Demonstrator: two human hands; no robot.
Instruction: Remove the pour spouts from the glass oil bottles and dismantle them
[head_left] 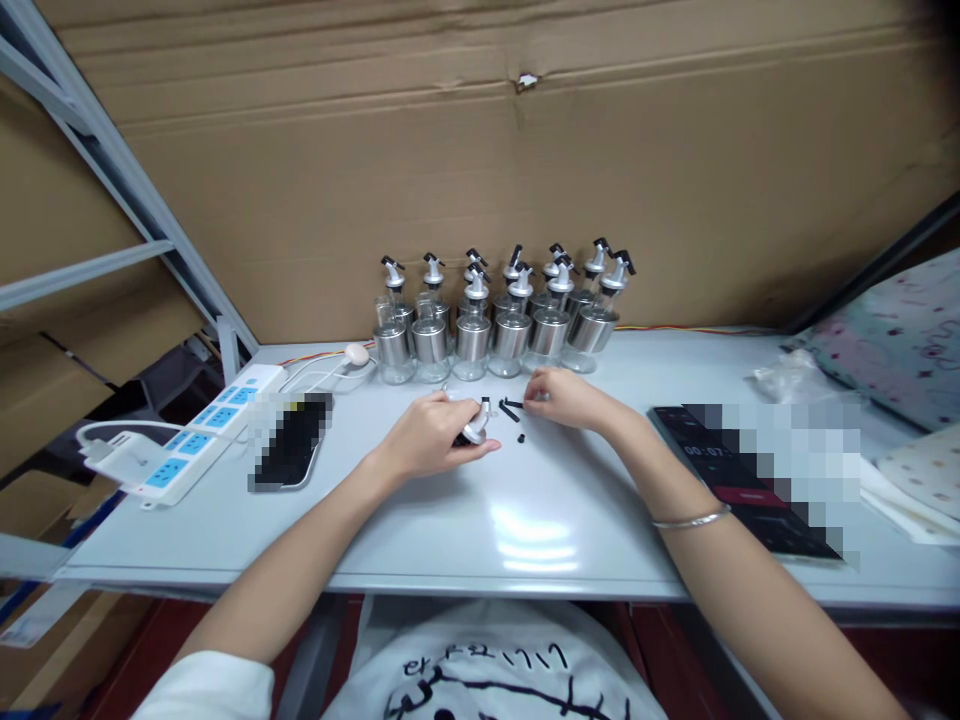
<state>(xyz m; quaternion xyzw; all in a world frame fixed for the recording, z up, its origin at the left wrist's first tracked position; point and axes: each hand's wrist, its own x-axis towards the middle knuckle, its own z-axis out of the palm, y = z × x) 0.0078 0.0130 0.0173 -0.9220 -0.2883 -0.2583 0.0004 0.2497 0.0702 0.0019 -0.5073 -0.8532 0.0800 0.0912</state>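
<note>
My left hand [435,435] is closed round a silver bottle pourer [475,430] with a black tip, held just above the table. Part of the pourer is hidden by the fingers. To its right, my right hand [562,398] pinches the end of a thin black plastic piece [514,404] at the tabletop. A second black strip [509,412] lies slantwise beside it, and a small black cap [521,438] rests nearer to me. Behind the hands stand several glass oil bottles [473,345] with steel sleeves. Most carry silver pourers with black flaps; two in the front row at left have bare necks.
On the left of the white table [420,540] lie a power strip [202,440] with a plugged-in charger [124,455] and a phone [292,445]. A tablet-like screen [742,480] showing a timer lies at right, near a crumpled plastic bag [787,378]. Cardboard [450,150] walls the back.
</note>
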